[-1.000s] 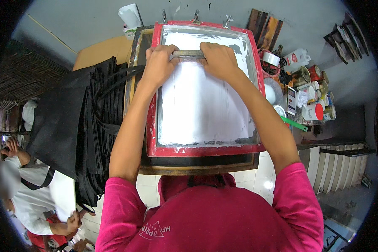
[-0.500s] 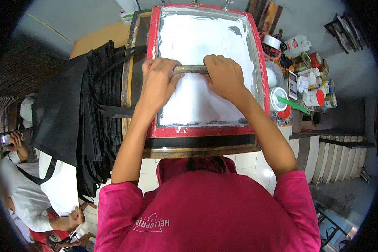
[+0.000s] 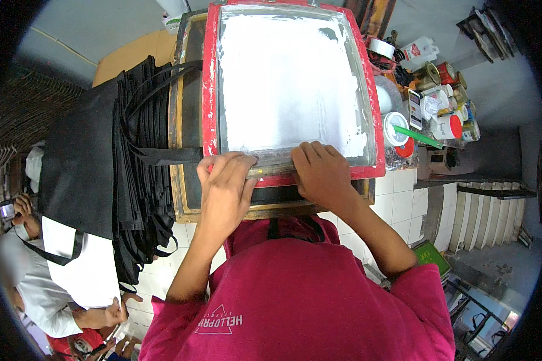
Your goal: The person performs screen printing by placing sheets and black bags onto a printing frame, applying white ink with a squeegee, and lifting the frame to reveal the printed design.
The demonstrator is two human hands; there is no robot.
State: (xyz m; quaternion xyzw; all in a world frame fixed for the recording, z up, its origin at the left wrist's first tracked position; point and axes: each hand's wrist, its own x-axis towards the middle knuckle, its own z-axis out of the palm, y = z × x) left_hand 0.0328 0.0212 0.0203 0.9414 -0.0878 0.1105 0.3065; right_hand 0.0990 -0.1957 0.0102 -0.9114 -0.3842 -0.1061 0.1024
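A red-framed printing screen [image 3: 379,120] lies over a wooden-edged board, its mesh spread with white ink [image 3: 283,78]. Both my hands grip a squeegee [image 3: 272,170] with a worn wooden handle, which lies crosswise at the near end of the screen. My left hand [image 3: 226,180] is closed round the squeegee's left end, fingers over the top. Round its right end closes my right hand [image 3: 322,171]. The squeegee's blade shows as a dark strip between the hands, on the mesh's near edge. My palms hide both ends of the handle.
Black fabric bags [image 3: 126,162] hang in a thick stack left of the screen. At right, a table holds a white tub [image 3: 395,129] with a green stick [image 3: 418,137], a phone [image 3: 415,109] and several cans. At lower left, a person holds a white bag [image 3: 84,259].
My hands have drawn the squeegee toward me, from the middle of the screen to its near edge. Behind it the white ink lies more evenly over the mesh.
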